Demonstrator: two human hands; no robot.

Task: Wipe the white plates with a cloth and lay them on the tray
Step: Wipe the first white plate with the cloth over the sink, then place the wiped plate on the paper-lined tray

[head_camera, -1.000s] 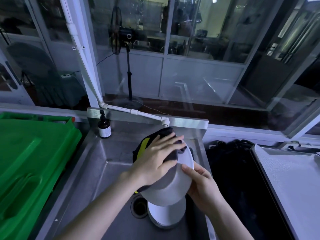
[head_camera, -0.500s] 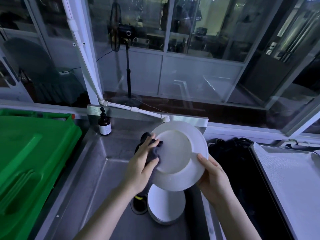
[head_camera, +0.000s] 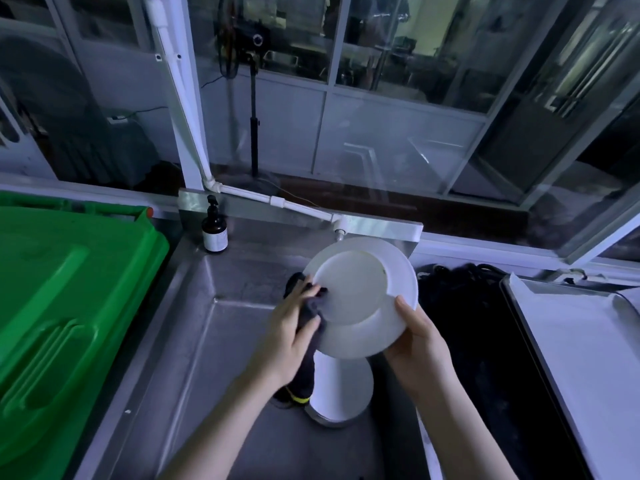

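Head view: plate [head_camera: 356, 292] tilted over sink [head_camera: 221, 341].
Left hand [head_camera: 287, 337]: grips cloth [head_camera: 311, 308] against plate.
Right hand [head_camera: 419, 344]: pinches plate.
Advice: wipe whole face, steady grip.

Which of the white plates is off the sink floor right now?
The tilted plate held over the sink: the right hand grips its rim and the left hand presses a dark cloth to it. The other plate lies flat in the sink.

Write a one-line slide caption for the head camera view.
The left hand holds a dark cloth against a white plate gripped at its rim by the right hand, above a steel sink.
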